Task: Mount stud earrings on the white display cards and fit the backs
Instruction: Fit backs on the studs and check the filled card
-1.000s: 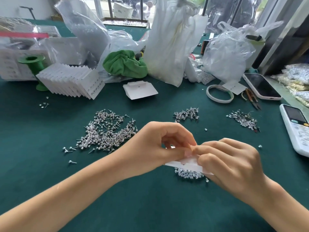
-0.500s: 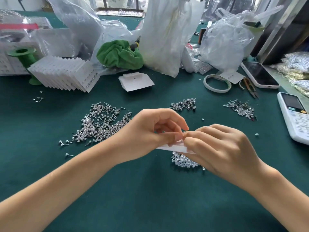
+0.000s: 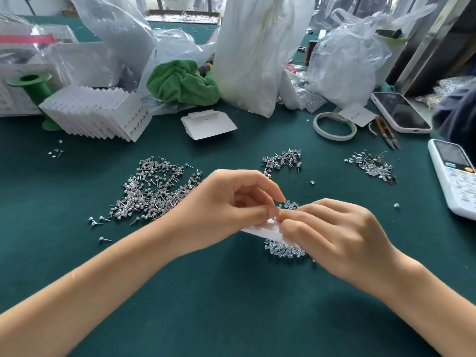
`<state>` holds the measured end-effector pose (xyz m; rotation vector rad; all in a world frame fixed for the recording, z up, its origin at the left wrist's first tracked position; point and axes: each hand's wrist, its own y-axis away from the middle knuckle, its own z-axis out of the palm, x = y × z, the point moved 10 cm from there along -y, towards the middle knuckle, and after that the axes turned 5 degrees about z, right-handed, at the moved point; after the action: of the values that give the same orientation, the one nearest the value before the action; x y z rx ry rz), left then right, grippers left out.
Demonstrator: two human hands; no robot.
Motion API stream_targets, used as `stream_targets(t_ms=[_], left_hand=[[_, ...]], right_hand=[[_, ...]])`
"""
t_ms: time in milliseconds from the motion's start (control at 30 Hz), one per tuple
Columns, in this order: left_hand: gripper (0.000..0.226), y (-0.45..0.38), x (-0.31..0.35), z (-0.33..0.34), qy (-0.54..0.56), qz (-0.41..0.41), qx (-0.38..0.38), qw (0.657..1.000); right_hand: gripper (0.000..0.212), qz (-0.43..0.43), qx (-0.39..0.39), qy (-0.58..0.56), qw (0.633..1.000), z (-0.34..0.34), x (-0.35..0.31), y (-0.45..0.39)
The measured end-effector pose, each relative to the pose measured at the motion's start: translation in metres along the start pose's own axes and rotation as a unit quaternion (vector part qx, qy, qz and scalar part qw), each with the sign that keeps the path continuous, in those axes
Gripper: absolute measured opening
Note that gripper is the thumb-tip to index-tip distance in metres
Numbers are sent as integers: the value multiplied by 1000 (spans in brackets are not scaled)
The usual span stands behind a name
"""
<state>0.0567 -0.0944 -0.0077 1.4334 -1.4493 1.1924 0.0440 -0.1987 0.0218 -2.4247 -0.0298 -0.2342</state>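
Note:
My left hand (image 3: 226, 207) and my right hand (image 3: 332, 238) meet over the green table, both pinching a white display card (image 3: 262, 229) held edge-on between them. A thin stud post sticks up at the card's top edge where my fingertips touch. Under the card lies a small heap of clear earring backs (image 3: 284, 249). A large pile of silver stud earrings (image 3: 154, 191) is spread to the left. Two smaller stud piles (image 3: 282, 161) (image 3: 371, 167) lie farther back.
A fanned stack of filled cards (image 3: 98, 112) and a loose blank card (image 3: 208, 123) sit at the back left. Plastic bags (image 3: 257, 47), a green cloth (image 3: 183, 83), a tape roll (image 3: 334, 126), snips (image 3: 386, 131), a phone (image 3: 400, 112) and a white remote (image 3: 456, 176) surround the work area.
Both hands stay together on the card. The fingertips have shifted slightly along its top edge, and the stud post now shows between them.

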Motion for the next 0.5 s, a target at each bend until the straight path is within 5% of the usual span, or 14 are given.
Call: stream_targets(t_ms=[500], left_hand=[[14,2,6,-5,-22,18,1,1000]], right_hand=[[25,26,29,12,999,-2,2,-1]])
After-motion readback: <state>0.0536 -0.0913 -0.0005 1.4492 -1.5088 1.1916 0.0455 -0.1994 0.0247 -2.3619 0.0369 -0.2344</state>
